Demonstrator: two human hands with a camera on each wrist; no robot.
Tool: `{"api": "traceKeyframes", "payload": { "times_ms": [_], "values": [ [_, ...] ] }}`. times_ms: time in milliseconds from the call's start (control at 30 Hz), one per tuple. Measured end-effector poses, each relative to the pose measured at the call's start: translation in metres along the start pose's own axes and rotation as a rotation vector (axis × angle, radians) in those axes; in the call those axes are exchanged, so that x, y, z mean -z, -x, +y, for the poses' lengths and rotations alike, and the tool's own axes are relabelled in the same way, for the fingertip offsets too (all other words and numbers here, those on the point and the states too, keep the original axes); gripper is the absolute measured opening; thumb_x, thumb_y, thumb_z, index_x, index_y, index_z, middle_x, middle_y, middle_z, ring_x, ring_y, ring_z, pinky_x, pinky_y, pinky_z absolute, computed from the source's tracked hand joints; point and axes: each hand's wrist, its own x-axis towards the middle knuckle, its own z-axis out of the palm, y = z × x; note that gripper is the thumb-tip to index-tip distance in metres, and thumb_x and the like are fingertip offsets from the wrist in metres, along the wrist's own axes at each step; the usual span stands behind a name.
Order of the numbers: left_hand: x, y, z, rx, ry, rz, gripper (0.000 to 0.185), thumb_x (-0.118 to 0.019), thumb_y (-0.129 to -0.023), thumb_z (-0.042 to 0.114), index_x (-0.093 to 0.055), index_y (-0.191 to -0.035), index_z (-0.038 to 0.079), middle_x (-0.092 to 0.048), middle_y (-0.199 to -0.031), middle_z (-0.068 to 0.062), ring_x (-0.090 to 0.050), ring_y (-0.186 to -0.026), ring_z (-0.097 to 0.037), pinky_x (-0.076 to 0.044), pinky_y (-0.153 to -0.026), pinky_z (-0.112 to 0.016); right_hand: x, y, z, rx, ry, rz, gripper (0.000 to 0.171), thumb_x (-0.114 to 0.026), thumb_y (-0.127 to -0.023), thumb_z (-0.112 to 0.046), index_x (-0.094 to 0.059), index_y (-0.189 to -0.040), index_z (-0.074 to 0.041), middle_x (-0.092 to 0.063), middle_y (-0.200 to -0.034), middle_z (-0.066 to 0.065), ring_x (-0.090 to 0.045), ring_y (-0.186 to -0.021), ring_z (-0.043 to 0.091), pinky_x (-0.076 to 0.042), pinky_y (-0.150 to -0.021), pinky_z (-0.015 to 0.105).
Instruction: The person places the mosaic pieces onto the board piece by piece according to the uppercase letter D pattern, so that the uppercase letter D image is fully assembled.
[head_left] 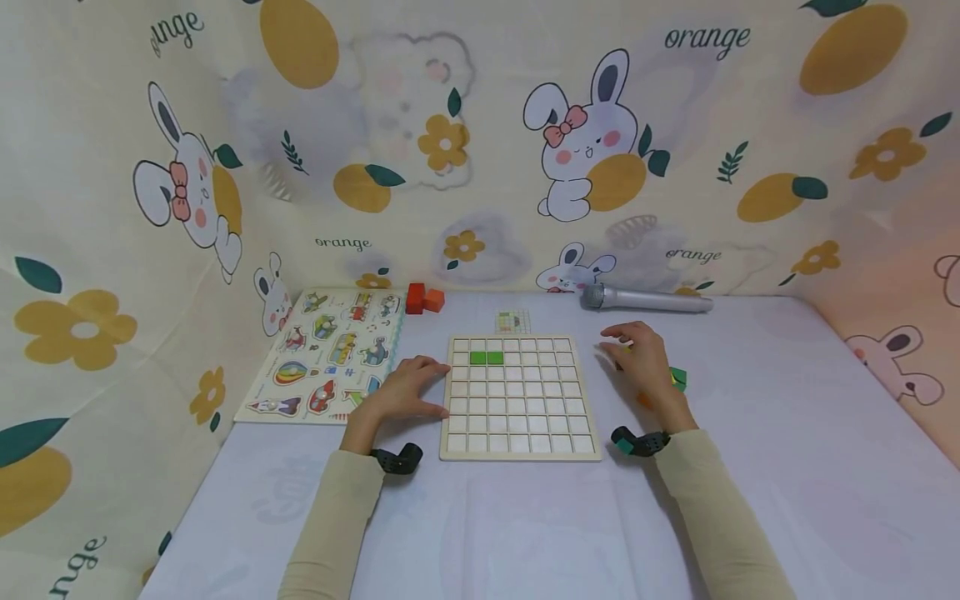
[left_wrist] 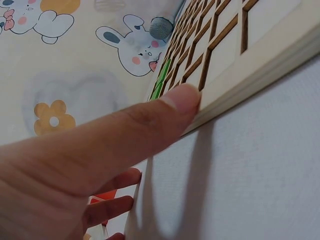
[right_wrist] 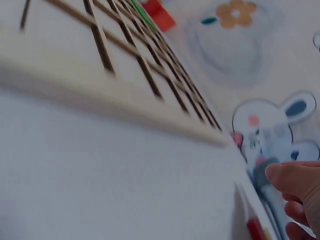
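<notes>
A pale wooden grid board (head_left: 520,398) lies on the table in front of me, with two green tiles (head_left: 486,357) set side by side in its second row. My left hand (head_left: 431,385) rests at the board's left edge. Its fingers are nearly straight, and the thumb (left_wrist: 172,105) touches the board's rim (left_wrist: 250,65). My right hand (head_left: 626,348) lies to the right of the board, fingers relaxed over loose pieces. A green block (head_left: 678,379) sits just beyond it. In the right wrist view its fingers (right_wrist: 295,182) pinch nothing that I can see.
A vehicle peg puzzle (head_left: 330,354) lies to the left. Red and orange blocks (head_left: 423,298) sit at the back, with a small pattern card (head_left: 513,321) behind the board. A grey microphone (head_left: 647,300) lies back right. Patterned cloth walls (head_left: 112,250) enclose the table.
</notes>
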Motion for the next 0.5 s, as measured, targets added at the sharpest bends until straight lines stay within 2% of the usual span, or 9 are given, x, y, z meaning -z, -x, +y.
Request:
{"api": "traceKeyframes", "payload": {
  "times_ms": [267, 400, 500],
  "values": [
    [0.0, 0.0, 0.0, 0.003, 0.001, 0.0, 0.074, -0.078, -0.074, 0.039, -0.047, -0.138, 0.018, -0.04, -0.14, -0.008, -0.033, -0.131, -0.026, -0.032, -0.106, -0.048, 0.003, 0.007, 0.015, -0.152, 0.126, 0.079, 0.029, -0.07, -0.083, -0.019, -0.066, -0.104, 0.0, -0.055, -0.101, 0.022, -0.049, -0.094, 0.036, -0.041, -0.083, 0.051],
    [0.0, 0.0, 0.0, 0.006, -0.002, 0.002, 0.074, -0.078, -0.074, 0.039, -0.047, -0.138, 0.019, -0.04, -0.141, -0.008, -0.033, -0.131, -0.026, -0.033, -0.106, -0.048, 0.004, 0.009, 0.018, -0.244, 0.231, 0.042, 0.04, -0.066, -0.085, -0.032, -0.062, -0.109, -0.001, -0.054, -0.099, 0.023, -0.048, -0.094, 0.038, -0.04, -0.081, 0.054],
    [0.0, 0.0, 0.001, 0.006, -0.002, 0.001, 0.074, -0.078, -0.073, 0.039, -0.047, -0.138, 0.019, -0.04, -0.141, -0.008, -0.033, -0.131, -0.027, -0.032, -0.107, -0.047, 0.005, 0.009, 0.019, -0.279, 0.293, -0.003, 0.043, -0.062, -0.086, -0.037, -0.059, -0.111, -0.002, -0.055, -0.096, 0.022, -0.048, -0.091, 0.038, -0.041, -0.079, 0.055]
  ]
}}
